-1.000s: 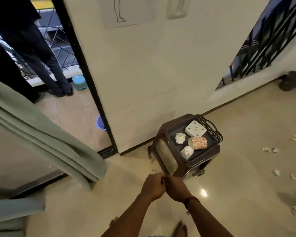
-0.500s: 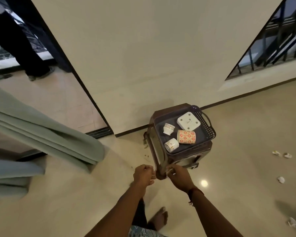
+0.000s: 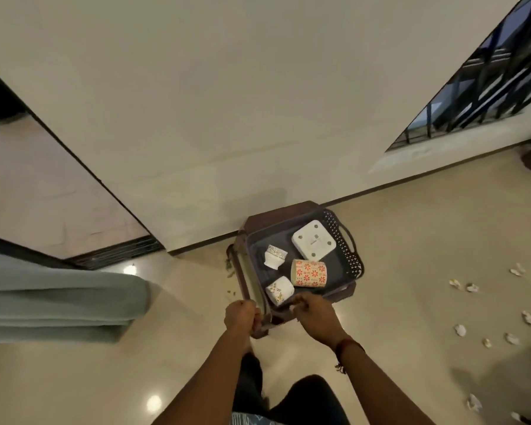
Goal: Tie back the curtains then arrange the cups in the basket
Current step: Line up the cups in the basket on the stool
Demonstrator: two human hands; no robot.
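Grey-green cloth of the one curtain (image 3: 59, 299) lies bunched at left, no tie visible, so that half is unconfirmed. One dark basket (image 3: 354, 259) on one brown stool (image 3: 276, 210) holds one white block (image 3: 313, 240) and three cups: orange-flowered cup (image 3: 308, 273) on its side, far white cup (image 3: 275, 256), near white cup (image 3: 279, 290), arranging apparently not yet done. Left hand (image 3: 239, 314) and right hand (image 3: 311, 314) curl at the stool's near edge; whether they grip anything, I cannot tell.
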